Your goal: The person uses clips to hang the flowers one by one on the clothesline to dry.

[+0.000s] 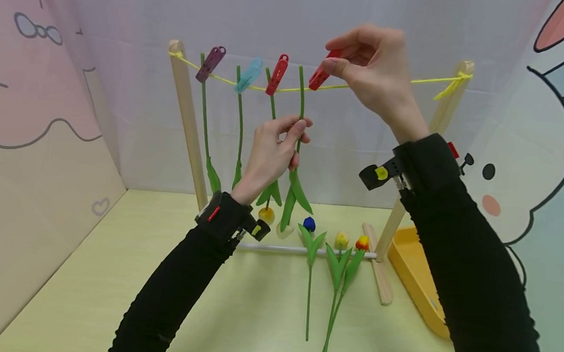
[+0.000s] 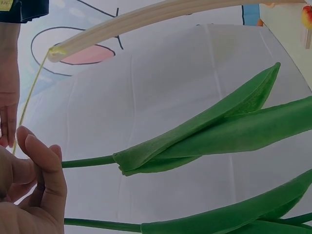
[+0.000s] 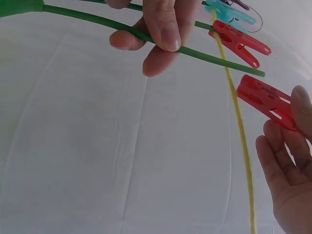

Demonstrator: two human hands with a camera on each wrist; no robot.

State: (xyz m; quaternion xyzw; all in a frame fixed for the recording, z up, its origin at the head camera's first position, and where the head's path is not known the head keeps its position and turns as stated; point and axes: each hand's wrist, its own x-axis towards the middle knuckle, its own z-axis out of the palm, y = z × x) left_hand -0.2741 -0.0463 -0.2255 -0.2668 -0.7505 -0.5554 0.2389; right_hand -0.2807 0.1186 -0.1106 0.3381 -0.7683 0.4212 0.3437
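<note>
My left hand point(image 1: 271, 152) pinches the green stem of an artificial tulip point(image 1: 302, 97), which hangs head down with its pale bloom at the bottom. The stem's cut end rises past the yellow string point(image 1: 336, 86). To its right, my right hand point(image 1: 377, 67) pinches a red clothespin point(image 3: 263, 97) by its handles, its nose right at the string. In the right wrist view a small gap separates that clothespin from the stem end point(image 3: 253, 72). Further left, a purple clothespin point(image 1: 211, 64), a light blue clothespin point(image 1: 249, 75) and another red clothespin point(image 1: 277, 74) each hold a tulip stem on the string.
Wooden posts stand at left point(image 1: 188, 127) and right point(image 1: 446, 109), carrying the string. On the table point(image 1: 156, 254) lie a blue tulip point(image 1: 309, 224), a yellow tulip point(image 1: 341, 240) and a red-yellow tulip point(image 1: 362, 243). A yellow tray point(image 1: 415, 277) is at the right, partly behind my right arm.
</note>
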